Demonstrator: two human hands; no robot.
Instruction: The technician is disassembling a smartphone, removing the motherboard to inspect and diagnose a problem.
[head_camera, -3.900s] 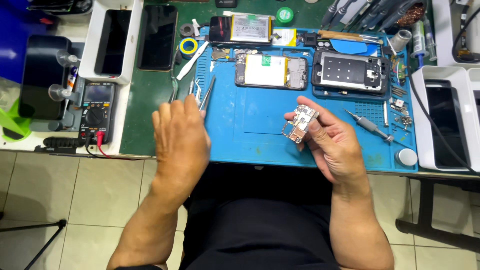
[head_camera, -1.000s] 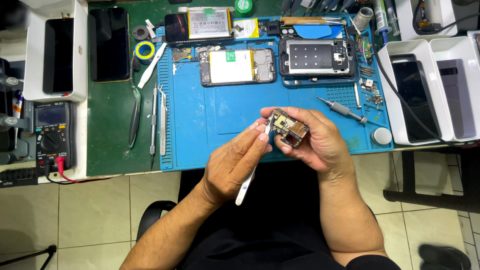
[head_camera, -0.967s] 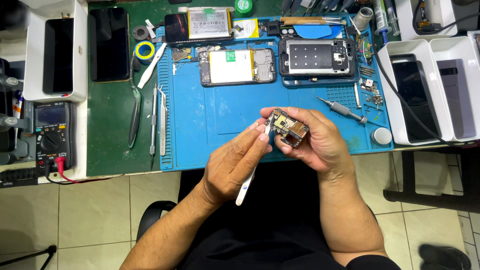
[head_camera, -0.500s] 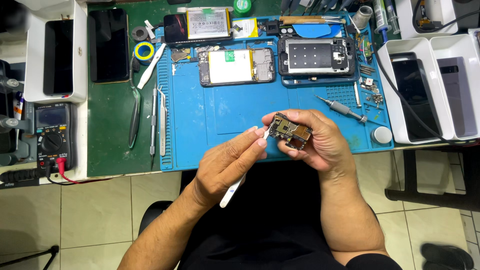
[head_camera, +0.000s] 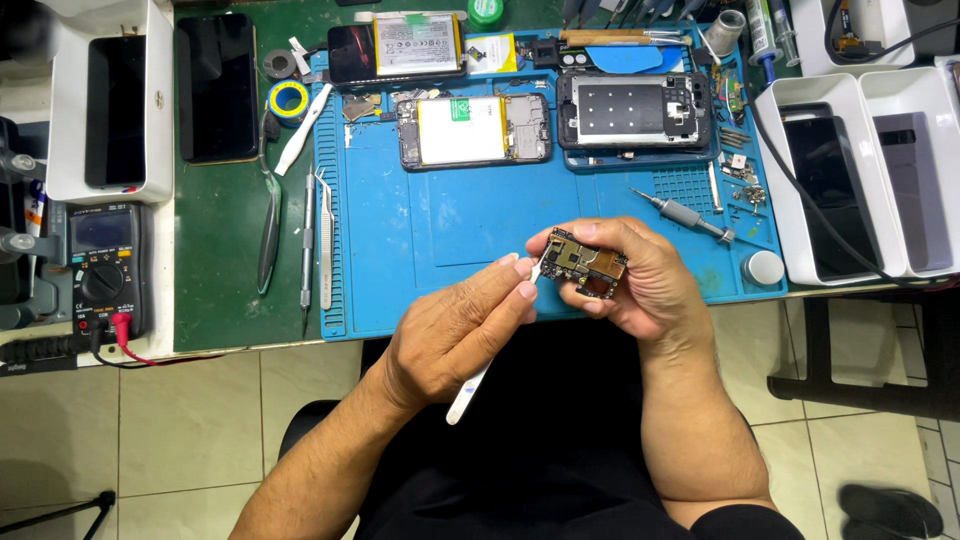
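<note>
Our right hand (head_camera: 640, 285) gripped a small phone circuit board (head_camera: 583, 266) by its edges, fingers curled round it, holding it just above the near edge of the blue work mat (head_camera: 450, 220). Our left hand (head_camera: 455, 335) was closed on a thin white pry tool (head_camera: 490, 355), pinched between thumb and forefinger like a pen, its tip touching the board's left edge. We judged that we were working at a connector or shield on that edge, and that the next move called for light, steady pressure so the tip would not slip across the components.

Farther out on the mat lay an opened phone with its battery showing (head_camera: 473, 130), and beside it a second phone frame with a grey plate (head_camera: 632, 110). A precision screwdriver (head_camera: 685, 215) rested near our right hand. Tweezers (head_camera: 325, 235) lay on the mat's left margin, and a multimeter (head_camera: 103, 270) sat well apart at the bench's left end.
</note>
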